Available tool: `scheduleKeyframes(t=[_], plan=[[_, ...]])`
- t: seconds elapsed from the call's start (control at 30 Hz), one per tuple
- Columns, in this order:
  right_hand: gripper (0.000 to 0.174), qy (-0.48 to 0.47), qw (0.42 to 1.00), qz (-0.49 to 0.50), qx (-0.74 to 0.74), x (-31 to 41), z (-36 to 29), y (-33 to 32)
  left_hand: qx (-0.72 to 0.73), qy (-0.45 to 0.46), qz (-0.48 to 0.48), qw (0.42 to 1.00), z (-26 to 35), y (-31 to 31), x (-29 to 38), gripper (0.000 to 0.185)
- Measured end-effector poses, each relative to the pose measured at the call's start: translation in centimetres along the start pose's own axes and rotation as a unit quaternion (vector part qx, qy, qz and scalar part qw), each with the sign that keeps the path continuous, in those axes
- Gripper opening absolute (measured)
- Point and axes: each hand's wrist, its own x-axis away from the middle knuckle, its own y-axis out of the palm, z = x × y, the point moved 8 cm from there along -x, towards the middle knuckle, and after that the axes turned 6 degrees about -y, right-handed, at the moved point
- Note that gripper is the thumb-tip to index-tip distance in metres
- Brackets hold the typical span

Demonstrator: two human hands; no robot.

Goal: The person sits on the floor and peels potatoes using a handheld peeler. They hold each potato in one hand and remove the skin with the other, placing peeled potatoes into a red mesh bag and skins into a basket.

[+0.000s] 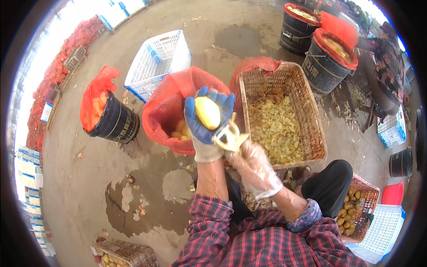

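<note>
My left hand (209, 115), in a blue-coated knit glove, holds a peeled yellow potato (207, 112) in its palm, fingers curled up around it. My right hand (252, 168), in a clear plastic glove, grips a cream-coloured peeler (230, 136) whose head is close beside the potato. Behind my left hand is a red mesh bag (160, 100) with peeled potatoes (181, 130) inside. To the right, a dirty plastic crate (319, 133) holds a heap of potato peels (275, 126).
A white-blue crate (181, 50) and a black bucket (121, 120) with a red mesh bag stand ahead left. Two black buckets (325, 75) of peeled potatoes are at upper right, near a seated person (387, 66). Crates of unpeeled potatoes (348, 213) lie at lower right and lower left.
</note>
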Motion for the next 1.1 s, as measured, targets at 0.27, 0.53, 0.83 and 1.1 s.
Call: scheduleKeyframes(t=[0.27,0.53,0.83,1.1], plan=[[0.036,0.055,0.996,0.026,-0.071,1.0,1.6,-0.9,-0.062,-0.007,0.051,0.997,0.2,-1.1,0.0,0.045],[0.046,-0.054,0.938,0.156,-0.305,-3.2,1.2,-4.7,-0.281,-0.021,0.106,0.954,-6.2,-0.5,-1.0,0.049],[0.042,0.019,0.977,-0.084,-0.194,-4.5,-1.7,-13.1,-0.447,-0.136,0.126,0.875,-7.9,2.1,-0.2,0.051],[0.029,0.032,0.995,-0.075,-0.050,-3.7,0.1,-18.3,-0.420,-0.226,0.154,0.866,-9.5,0.5,1.5,0.055]])
